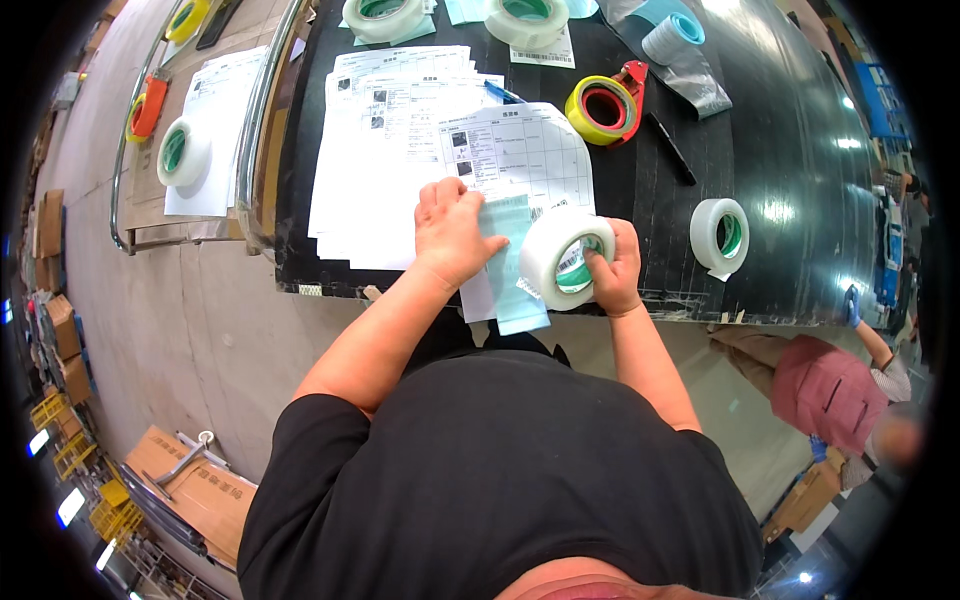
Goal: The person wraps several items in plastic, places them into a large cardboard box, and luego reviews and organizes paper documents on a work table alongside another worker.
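While the black shirt [500,470] fills the bottom of the view, the right hand [622,268] is clamped on a tape roll [540,250], thumb hooked into the green core. The roll's right at the table's [780,150] near edge, partly covering a blue strip [508,225] that pokes out past that edge. Left hand [447,228] is palm-down on the papers [370,190], fingers loosely curled, thumb spread onto the strip; honestly can't tell if it's pinching anything. Spare roll [703,232] sits off to the right. Further up you've got a marker [670,148], a red dispenser [634,82] with yellow tape and a blue pen [502,92] on the papers. Two more rolls [385,24] lie toward the far side, plus a co-worker [825,390] in maroon off right.
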`<action>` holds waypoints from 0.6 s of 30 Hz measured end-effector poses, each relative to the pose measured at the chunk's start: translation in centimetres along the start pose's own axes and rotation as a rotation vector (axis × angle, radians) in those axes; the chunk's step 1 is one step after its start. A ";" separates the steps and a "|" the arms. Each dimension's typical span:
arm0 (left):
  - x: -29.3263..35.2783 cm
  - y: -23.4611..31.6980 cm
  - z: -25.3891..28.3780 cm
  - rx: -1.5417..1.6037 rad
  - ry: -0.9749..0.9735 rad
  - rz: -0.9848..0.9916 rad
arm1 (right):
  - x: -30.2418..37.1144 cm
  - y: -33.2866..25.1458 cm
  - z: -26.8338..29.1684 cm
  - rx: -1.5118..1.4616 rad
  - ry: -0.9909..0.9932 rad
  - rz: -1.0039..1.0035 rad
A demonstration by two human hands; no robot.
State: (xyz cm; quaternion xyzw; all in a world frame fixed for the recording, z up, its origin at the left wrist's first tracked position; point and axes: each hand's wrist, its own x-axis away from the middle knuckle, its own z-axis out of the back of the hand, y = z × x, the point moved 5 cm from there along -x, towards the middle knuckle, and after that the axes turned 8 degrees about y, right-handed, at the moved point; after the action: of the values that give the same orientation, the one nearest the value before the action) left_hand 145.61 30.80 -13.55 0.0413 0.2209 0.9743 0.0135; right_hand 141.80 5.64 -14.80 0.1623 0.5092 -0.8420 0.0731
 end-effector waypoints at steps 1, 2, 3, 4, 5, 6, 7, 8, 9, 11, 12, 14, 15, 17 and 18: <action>0.5 0.4 -0.3 0.028 0.071 -0.070 | 0.1 0.0 0.1 0.005 0.007 -0.004; 1.1 0.7 -0.5 0.054 0.142 -0.141 | 0.0 0.0 0.1 0.003 0.003 -0.003; 1.7 0.4 -1.3 0.054 0.142 -0.136 | 0.1 0.0 0.1 -0.011 0.001 -0.012; 2.5 0.6 -1.8 0.153 0.178 -0.227 | 0.1 0.1 0.1 -0.025 -0.002 -0.020; 3.4 1.1 -2.0 0.254 0.214 -0.316 | 0.3 0.3 0.1 -0.026 -0.010 -0.021; 4.2 1.4 -2.3 0.299 0.266 -0.330 | 0.5 0.5 0.1 -0.033 -0.013 -0.018; 4.9 1.6 -2.7 0.300 0.266 -0.321 | 0.6 0.7 0.1 -0.039 -0.016 -0.015; 5.6 1.8 -2.8 0.329 0.272 -0.338 | 0.6 0.8 0.1 -0.038 -0.025 -0.016; 6.2 2.0 -2.9 0.359 0.278 -0.355 | 0.7 0.8 0.0 -0.038 -0.031 -0.020; 6.8 2.2 -3.1 0.339 0.267 -0.352 | 0.7 0.7 0.1 -0.075 0.007 -0.040; 7.0 2.3 -3.1 0.346 0.259 -0.343 | 0.6 0.7 0.1 -0.074 -0.001 -0.042; 7.1 2.3 -3.2 0.355 0.254 -0.329 | 0.4 0.5 0.2 -0.031 -0.021 0.002; 7.1 2.3 -3.3 0.347 0.261 -0.311 | 0.4 0.6 0.2 -0.031 -0.027 0.003; 7.0 2.3 -3.2 0.339 0.270 -0.291 | 0.7 1.1 0.1 -0.106 -0.023 -0.045; 7.0 2.3 -3.2 0.327 0.271 -0.280 | 0.7 1.2 0.1 -0.106 -0.026 -0.043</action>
State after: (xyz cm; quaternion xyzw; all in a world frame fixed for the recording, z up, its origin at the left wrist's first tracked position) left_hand 138.37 27.62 -14.90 -0.1188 0.3789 0.9110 0.1115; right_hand 141.46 5.00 -16.04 0.1362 0.5555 -0.8172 0.0704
